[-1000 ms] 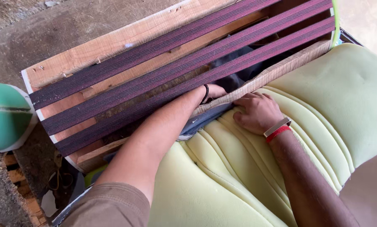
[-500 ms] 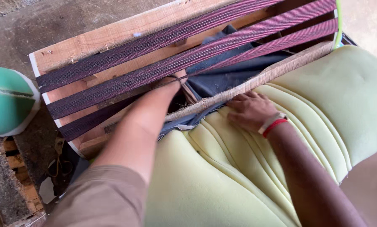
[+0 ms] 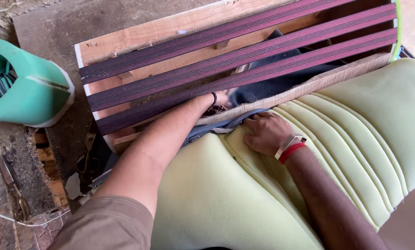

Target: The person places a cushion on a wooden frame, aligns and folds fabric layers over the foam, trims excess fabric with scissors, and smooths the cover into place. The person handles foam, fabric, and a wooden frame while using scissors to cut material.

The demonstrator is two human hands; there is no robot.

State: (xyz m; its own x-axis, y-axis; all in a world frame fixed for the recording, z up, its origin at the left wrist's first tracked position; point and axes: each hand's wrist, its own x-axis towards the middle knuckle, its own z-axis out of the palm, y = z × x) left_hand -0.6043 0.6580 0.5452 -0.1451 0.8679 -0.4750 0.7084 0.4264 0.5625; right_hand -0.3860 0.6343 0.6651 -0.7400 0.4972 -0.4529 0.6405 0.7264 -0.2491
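A wooden frame (image 3: 138, 37) lies on the ground, crossed by three purple webbing straps (image 3: 244, 53). A pale yellow foam cushion (image 3: 355, 115) with sewn channels rests against its near rail. Dark blue-grey fabric (image 3: 263, 88) bunches between foam and frame. My left hand (image 3: 222, 99), a black band on its wrist, reaches under the nearest strap into that fabric, and its fingers are hidden. My right hand (image 3: 265, 133), with a metal and a red bracelet, presses flat on the foam's edge, fingertips at the fabric.
A green cylindrical container (image 3: 36, 90) with metal parts inside lies at the left. Scissors (image 3: 9, 178) and a thin white cord (image 3: 13, 220) lie on the dirt floor at lower left, next to wooden slats (image 3: 48, 157).
My left hand drew back to the left, then pushed right again under the nearest strap. My right hand has stayed on the foam's edge. The view has shifted a little.
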